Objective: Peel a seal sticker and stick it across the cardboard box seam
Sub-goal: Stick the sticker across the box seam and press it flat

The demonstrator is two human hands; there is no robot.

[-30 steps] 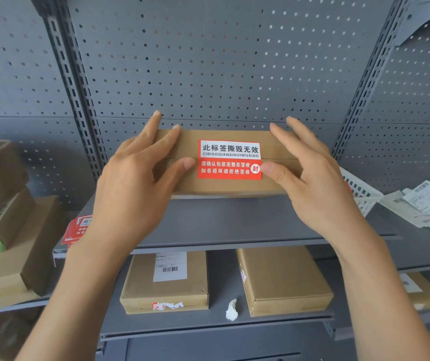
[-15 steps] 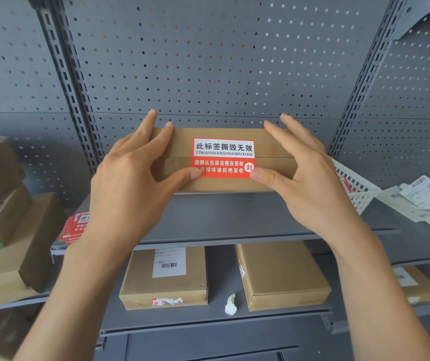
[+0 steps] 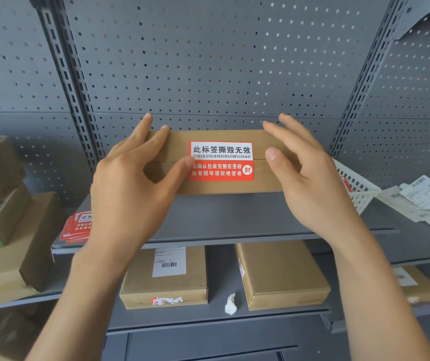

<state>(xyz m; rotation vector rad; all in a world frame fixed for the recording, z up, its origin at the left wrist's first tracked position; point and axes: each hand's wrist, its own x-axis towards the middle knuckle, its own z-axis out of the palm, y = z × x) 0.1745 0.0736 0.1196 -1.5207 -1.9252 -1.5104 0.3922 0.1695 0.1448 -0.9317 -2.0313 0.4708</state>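
Observation:
A flat brown cardboard box (image 3: 177, 145) stands on edge on the grey shelf (image 3: 224, 217), its seam running sideways across the front face. A white-and-red seal sticker (image 3: 221, 160) lies flat across that seam at the middle. My left hand (image 3: 130, 178) grips the box's left end, fingers over the top and thumb pressing the sticker's left edge. My right hand (image 3: 305, 173) hovers at the box's right end with fingers spread, thumb lifted just right of the sticker and off it.
A stack of red seal stickers (image 3: 77, 226) lies on the shelf at left. A white basket (image 3: 357, 186) and paper labels (image 3: 427, 201) sit at right. More cardboard boxes (image 3: 281, 272) and a crumpled backing scrap (image 3: 230, 303) lie on the lower shelf; other boxes (image 3: 8, 230) pile up at far left.
My right thumb has lifted off the sticker's right edge and the hand has opened away from the box. My left thumb slid right onto the sticker's left edge.

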